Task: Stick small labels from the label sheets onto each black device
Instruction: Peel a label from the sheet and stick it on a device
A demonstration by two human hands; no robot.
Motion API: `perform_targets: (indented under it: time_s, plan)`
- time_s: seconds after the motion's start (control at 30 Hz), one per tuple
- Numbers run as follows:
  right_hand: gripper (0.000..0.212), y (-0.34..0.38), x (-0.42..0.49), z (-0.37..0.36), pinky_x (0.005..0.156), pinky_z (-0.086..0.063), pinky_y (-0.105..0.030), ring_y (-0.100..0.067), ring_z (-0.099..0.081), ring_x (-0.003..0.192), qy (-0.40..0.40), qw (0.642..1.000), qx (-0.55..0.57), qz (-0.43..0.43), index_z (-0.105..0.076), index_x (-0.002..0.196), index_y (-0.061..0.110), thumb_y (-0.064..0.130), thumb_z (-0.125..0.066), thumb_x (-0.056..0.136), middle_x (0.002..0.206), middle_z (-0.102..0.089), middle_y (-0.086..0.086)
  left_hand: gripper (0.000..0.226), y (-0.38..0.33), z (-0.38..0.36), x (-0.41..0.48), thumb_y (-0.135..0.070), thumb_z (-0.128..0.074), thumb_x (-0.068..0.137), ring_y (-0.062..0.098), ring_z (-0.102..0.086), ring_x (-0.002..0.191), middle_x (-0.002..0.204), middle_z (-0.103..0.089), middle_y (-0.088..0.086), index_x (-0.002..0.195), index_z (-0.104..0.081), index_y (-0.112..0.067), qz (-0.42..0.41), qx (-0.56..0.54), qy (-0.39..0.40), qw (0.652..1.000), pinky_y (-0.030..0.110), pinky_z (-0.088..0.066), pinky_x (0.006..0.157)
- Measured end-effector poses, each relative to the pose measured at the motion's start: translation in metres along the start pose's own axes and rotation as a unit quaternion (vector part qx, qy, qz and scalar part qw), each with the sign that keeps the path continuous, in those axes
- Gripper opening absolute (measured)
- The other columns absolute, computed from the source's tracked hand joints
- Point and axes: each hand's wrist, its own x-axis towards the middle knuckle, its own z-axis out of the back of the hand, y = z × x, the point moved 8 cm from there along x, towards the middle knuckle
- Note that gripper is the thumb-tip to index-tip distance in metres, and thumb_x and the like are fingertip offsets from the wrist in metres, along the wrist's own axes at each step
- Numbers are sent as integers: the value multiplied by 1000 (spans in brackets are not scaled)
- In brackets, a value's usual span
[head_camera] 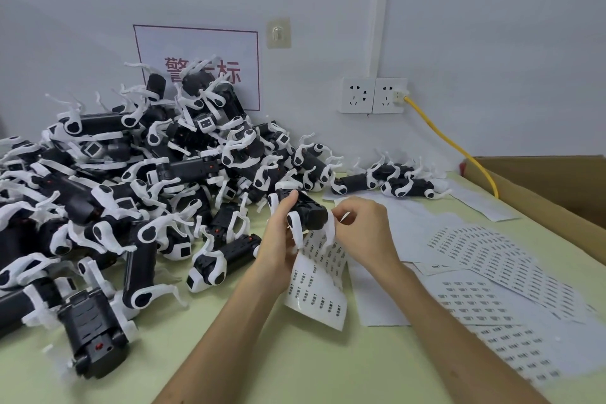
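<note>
Heap of black devices (131, 190), 9 o'clock on the desk (262, 354); wall sign (203, 70), 11 o'clock, red 警 and 标, middle character hidden. Held device (310, 211), centre, above the desk: left hand (278, 239) wrapped round its barrel, right hand (364, 229) pinching its white-wrapped end; judged light and rigid, best gripped on the bare black barrel, wrap soft. Label sheets (492, 272), 4 o'clock: thin, limp, print unreadably small.

Red-bordered wall sign (196, 43); adhesive hook (278, 33); twin wall sockets (373, 95), yellow cable (452, 141) plugged in; cardboard box (557, 180), right edge.
</note>
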Motion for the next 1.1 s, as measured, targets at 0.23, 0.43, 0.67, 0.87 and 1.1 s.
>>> perform_targets:
  time_s: [0.23,0.43,0.67,0.87,1.1]
  plan:
    - [10,-7,3,4,52,-42,-11,1,-58,62,-4,1000,-3,-21,-78,74,24,22,-81,83,71,-70,10,70,4,-1,1,-56,-65,91,36,-66,105,121,-68,19,134,-63,-1,2,7,-15,1000,42,-52,96]
    - [11,-2,0,-2,56,-48,-19,-6,-60,60,15,1000,-1,-22,-78,74,22,21,-79,85,69,-70,11,56,3,5,7,-56,-65,90,35,-69,89,99,-73,21,104,-74,-2,-4,3,3,1000,42,-53,88]
    - [20,2,-1,-3,55,-52,-22,-12,-67,57,36,999,-2,-14,-77,66,25,18,-77,85,60,-69,12,55,1,5,17,-54,-56,93,23,-76,68,77,-77,13,66,-82,-14,-7,27,41,999,28,-59,57]
    - [38,5,-3,-8,56,-50,-13,-6,-67,54,55,998,-1,5,-70,61,37,8,-71,85,60,-70,12,51,1,9,17,-54,-58,93,21,-77,69,79,-77,11,72,-83,-15,-12,20,38,999,28,-58,54]
    - [2,6,0,-3,63,-57,-21,-7,-69,66,72,997,35,-6,-83,85,26,25,-82,84,76,-75,15,56,3,12,15,-54,-60,92,32,-73,74,87,-74,19,83,-80,-2,-6,-24,34,999,35,-62,67]
